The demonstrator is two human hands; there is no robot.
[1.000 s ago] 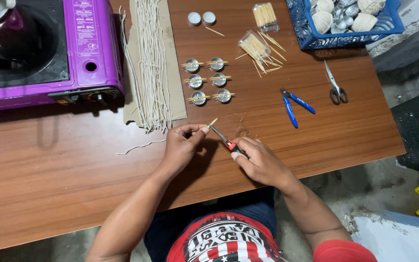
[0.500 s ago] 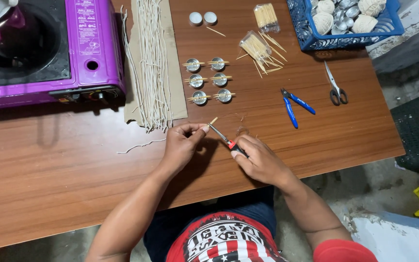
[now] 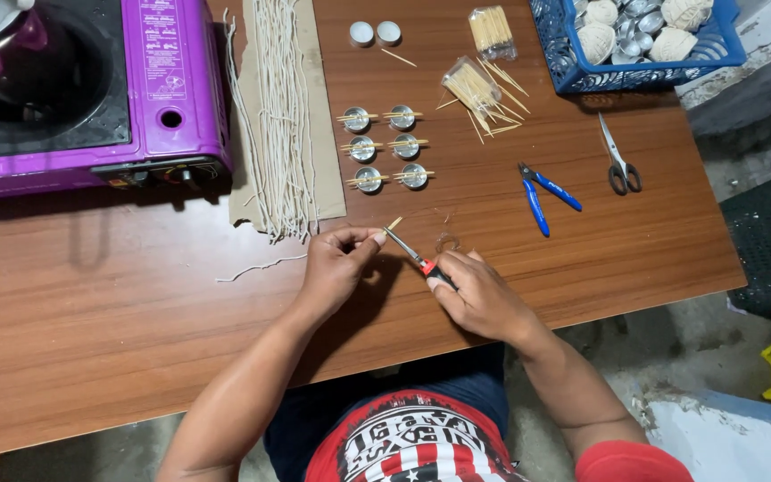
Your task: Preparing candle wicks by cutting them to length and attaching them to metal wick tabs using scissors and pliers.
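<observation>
Hands working a small tool over a wooden table

Fingertips of the left hand [image 3: 336, 263] are pressed together, pinching a short pale stick [image 3: 393, 223] that pokes out just above them. The right hand [image 3: 479, 295] is curled around the red and black handle of a small screwdriver [image 3: 412, 256], whose thin metal shaft runs up and left until its tip meets the left fingertips. Both hands rest on the wooden table [image 3: 626, 241].

Just beyond the fingers sit six small metal cups [image 3: 385, 147] in two columns, each with sticks laid across it. Left of the cups, a bundle of white wicks [image 3: 283, 107] lies on cardboard, and one loose wick [image 3: 261, 266] lies near the left hand. Farther left stands a purple gas stove [image 3: 91, 89]. Right of the hands lie blue pliers [image 3: 542, 192] and, farther out, scissors [image 3: 619, 161]. Loose toothpicks [image 3: 484, 98] and a blue basket [image 3: 644, 40] lie at the far edge.
</observation>
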